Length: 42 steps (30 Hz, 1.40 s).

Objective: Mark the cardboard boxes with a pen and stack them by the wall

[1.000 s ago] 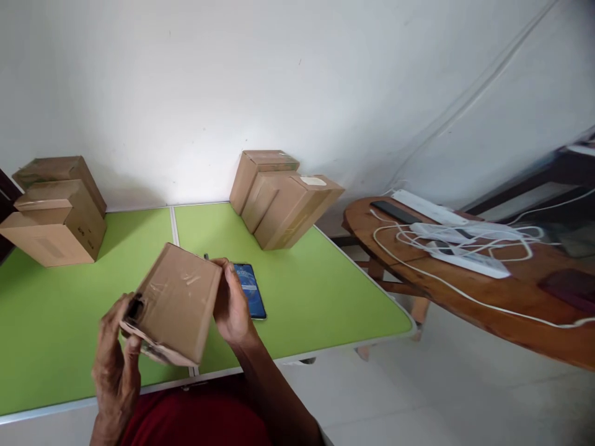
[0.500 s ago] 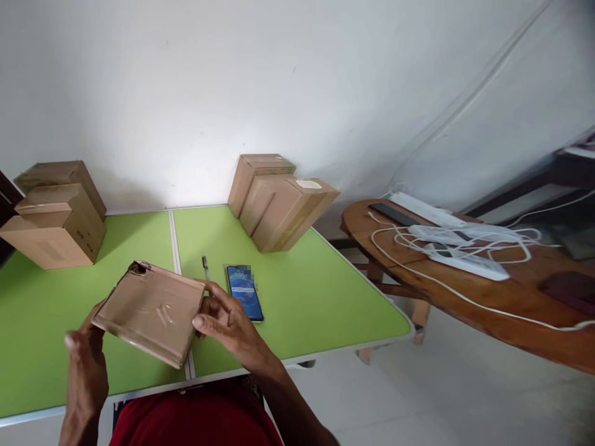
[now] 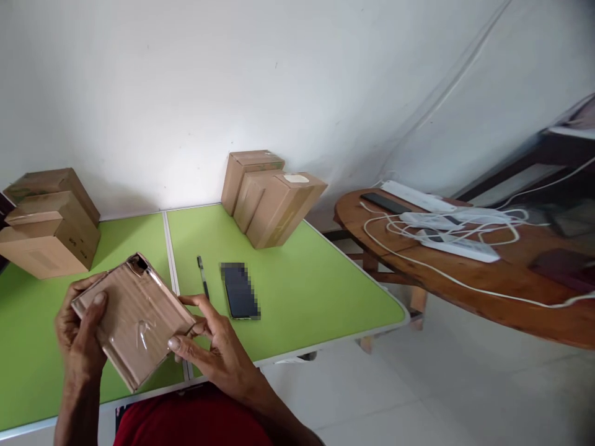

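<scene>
A flat cardboard box [image 3: 134, 319] is being held above the near edge of the green counter [image 3: 297, 291], tilted, with its broad face turned up toward the camera. The face is carrying clear tape that is catching the light, and the far corner is showing a dark torn spot. The left hand [image 3: 79, 337] is gripping the box's left end, thumb lying on top and fingers wrapped beneath. The right hand [image 3: 216, 350] is pinching the box's right corner between thumb and fingertips.

On the counter just beyond the right hand a pen [image 3: 202, 278] is lying beside a dark phone [image 3: 240, 290], the two apart. Stacked brown boxes [image 3: 46, 223] are standing at the far left, and a leaning group of boxes [image 3: 272, 195] is resting against the wall. A wooden side table [image 3: 488, 291] to the right is bearing power strips [image 3: 458, 248] and tangled white cables.

The box's underside is hidden. The phone's screen is blurred out. The left stack is cut off by the frame edge.
</scene>
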### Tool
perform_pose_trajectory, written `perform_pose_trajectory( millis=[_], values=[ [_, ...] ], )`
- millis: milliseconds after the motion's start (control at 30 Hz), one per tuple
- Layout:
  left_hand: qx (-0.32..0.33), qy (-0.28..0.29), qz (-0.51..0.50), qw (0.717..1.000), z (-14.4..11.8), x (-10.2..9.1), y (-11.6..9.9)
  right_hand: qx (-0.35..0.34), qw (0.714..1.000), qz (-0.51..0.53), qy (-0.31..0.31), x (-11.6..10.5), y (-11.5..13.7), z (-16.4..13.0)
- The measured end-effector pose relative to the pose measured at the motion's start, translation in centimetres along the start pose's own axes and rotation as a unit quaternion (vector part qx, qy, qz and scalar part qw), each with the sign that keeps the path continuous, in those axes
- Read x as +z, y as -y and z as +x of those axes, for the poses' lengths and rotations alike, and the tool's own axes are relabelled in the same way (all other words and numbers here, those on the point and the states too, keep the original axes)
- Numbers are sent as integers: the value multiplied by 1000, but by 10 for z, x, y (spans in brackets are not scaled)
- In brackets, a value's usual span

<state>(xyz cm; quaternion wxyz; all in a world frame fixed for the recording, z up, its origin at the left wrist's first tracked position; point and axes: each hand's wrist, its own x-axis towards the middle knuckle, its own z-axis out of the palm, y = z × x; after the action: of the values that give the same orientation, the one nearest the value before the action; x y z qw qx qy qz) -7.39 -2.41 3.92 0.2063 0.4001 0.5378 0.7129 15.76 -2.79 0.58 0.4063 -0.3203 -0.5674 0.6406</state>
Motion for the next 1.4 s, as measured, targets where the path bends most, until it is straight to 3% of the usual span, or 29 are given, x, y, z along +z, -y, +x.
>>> perform_pose_trajectory(
  millis=[133,233,300,400,567,733,900,1133,1400],
  values=[
    [-12,52,17,998,0,0,15,-23,997,-69,1,-23,1,1],
    [-7,116,35,993,-5,2,12,-111,980,-142,-80,-35,19,11],
    [3,140,53,989,-8,1,8,-167,962,-179,-124,-32,29,20],
    [30,150,86,985,-14,-5,0,-207,952,-198,-107,-15,33,35],
    [40,105,202,973,-24,-4,-22,-246,939,-203,-127,10,25,42],
    [14,28,274,961,-22,17,-37,-233,941,-199,-143,10,26,36],
    [-1,41,300,953,-18,26,-39,-201,947,-197,-158,5,31,39],
    [1,29,306,952,-24,31,-44,-234,919,-247,-197,9,32,45],
    [1,35,394,918,-16,35,-56,-268,907,-274,-172,12,25,39]
  ],
)
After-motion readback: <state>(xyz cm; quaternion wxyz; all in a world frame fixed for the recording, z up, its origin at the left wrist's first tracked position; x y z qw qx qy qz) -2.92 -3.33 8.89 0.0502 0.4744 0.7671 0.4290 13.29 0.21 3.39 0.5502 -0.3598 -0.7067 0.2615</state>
